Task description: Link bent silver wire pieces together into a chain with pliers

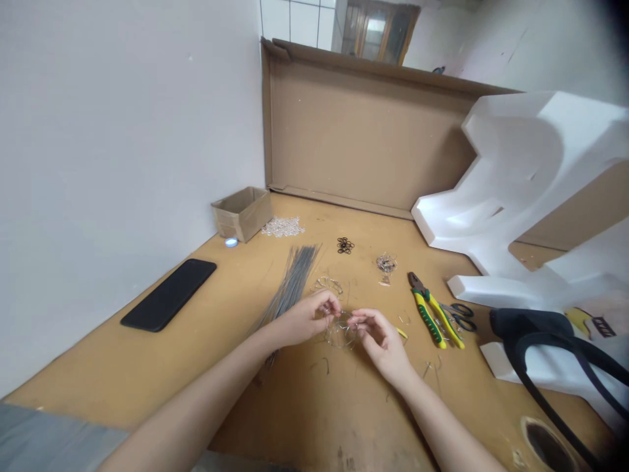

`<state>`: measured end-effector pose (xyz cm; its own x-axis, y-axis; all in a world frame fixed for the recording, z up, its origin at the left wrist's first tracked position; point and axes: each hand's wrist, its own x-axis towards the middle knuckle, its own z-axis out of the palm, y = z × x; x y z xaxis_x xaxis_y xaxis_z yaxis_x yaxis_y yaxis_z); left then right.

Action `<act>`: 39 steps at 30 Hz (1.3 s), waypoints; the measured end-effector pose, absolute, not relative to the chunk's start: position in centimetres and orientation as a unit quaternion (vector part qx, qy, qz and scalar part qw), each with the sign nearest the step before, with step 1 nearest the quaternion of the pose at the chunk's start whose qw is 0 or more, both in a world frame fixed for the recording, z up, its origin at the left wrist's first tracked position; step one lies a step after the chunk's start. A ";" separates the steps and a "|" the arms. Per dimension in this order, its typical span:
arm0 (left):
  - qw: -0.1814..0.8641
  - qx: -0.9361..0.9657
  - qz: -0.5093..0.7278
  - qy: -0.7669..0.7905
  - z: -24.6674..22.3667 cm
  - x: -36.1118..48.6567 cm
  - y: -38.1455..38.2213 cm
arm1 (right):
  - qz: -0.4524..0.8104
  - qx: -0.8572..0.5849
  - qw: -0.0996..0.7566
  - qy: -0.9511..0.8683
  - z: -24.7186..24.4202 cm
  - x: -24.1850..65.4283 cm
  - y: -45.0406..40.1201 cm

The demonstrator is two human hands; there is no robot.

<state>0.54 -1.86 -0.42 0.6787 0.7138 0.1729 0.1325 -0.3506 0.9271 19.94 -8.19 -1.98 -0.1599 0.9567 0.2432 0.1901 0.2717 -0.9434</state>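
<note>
Head view, wire piece (340,332) between both hands (309,318) (378,342)

A roundish, glinting mesh of thin wire (340,332), perhaps beaded, held up.

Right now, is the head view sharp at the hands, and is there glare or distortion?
Head view: the left hand and right hand look fairly sharp, the wire piece between them is hard to resolve, the white foam block is nearly blown out, and the wide lens bends the table edge and darkens the right corners.

Two hands (307,319), one pair of pliers (432,316), one phone (168,295)
</note>
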 end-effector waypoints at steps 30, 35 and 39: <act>0.562 0.688 0.330 0.319 -0.7 1.2 -2.0 | 0.239 -0.383 0.360 -0.816 -0.9 19.4 -8.2; 0.457 0.732 0.343 0.372 -1.2 1.1 -1.6 | 0.231 -0.379 0.321 -0.836 -0.7 19.2 -8.7; 0.433 0.747 0.284 0.417 -1.3 0.1 -0.8 | 0.244 -0.376 0.322 -0.834 -0.5 18.6 -9.5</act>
<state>0.14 -0.80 -1.34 0.4918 0.8684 0.0633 0.3767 -0.2777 0.8837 18.63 -9.49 -0.55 -0.5097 0.7842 0.3539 0.4696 0.5982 -0.6493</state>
